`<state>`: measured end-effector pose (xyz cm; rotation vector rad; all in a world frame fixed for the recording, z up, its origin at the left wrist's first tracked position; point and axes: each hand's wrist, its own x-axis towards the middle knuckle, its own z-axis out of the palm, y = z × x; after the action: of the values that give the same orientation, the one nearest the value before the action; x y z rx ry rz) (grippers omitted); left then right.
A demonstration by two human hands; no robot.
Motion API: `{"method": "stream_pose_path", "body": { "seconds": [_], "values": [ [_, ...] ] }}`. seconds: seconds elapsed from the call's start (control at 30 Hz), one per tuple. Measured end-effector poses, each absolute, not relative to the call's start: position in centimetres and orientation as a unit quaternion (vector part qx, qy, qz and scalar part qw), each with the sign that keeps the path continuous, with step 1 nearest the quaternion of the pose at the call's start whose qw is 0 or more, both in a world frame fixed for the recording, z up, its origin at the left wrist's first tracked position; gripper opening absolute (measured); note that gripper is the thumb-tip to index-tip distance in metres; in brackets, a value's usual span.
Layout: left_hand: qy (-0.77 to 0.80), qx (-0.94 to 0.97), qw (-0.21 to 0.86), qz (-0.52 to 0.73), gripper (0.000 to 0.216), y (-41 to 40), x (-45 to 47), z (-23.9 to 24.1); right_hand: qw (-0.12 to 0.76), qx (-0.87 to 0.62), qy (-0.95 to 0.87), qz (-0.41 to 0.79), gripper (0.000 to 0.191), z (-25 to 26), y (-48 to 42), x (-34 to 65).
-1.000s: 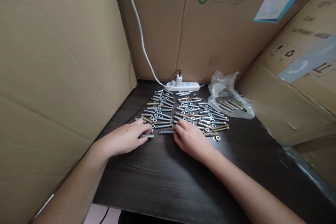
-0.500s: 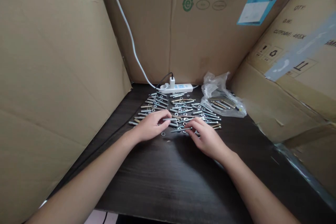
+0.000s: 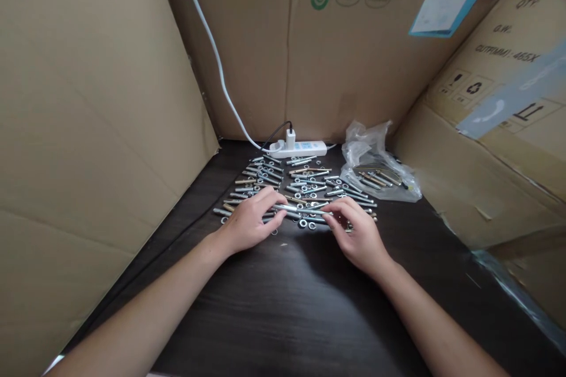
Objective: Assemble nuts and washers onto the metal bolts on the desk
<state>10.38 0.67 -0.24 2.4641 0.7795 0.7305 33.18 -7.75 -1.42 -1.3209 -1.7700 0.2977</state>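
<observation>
My left hand (image 3: 250,219) pinches a short silver metal sleeve (image 3: 287,208) between thumb and fingers, held level above the dark table. From the other side, my right hand (image 3: 357,234) grips a longer silver bolt (image 3: 315,212) near its right end. The bolt's left tip meets the sleeve's right end; whether it is inside cannot be made out. Just below them lie a nut (image 3: 302,224) and a washer (image 3: 312,226). Behind both hands, rows of bolts, sleeves, nuts and washers spread over the table, partly hidden by my fingers.
A white power strip (image 3: 309,148) with a plugged-in adapter (image 3: 290,139) lies at the back. To its right, a clear plastic bag (image 3: 400,191) holds several bolts. Cardboard walls (image 3: 247,41) enclose the table (image 3: 265,300) on three sides. A black cable (image 3: 177,234) runs along the left.
The bolt in my right hand has moved up and come to the sleeve's end; before, it was lower and apart. My left hand keeps its hold on the sleeve. The camera view has shifted slightly.
</observation>
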Motion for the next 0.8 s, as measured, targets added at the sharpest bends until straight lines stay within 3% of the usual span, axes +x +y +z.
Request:
{"method": "stream_pose_path", "body": {
  "seconds": [0.6,0.8],
  "values": [
    [0.256,0.909,0.202,0.261,0.02,0.0,10.6,-0.1,0.436,-0.566,-0.661,0.229,0.012,-2.3,-8.3,31.3],
    [0.261,0.914,0.211,0.228,0.02,-0.4,10.7,0.8,0.453,-0.593,-0.626,0.227,0.02,-2.2,-8.2,31.4]
  ]
}}
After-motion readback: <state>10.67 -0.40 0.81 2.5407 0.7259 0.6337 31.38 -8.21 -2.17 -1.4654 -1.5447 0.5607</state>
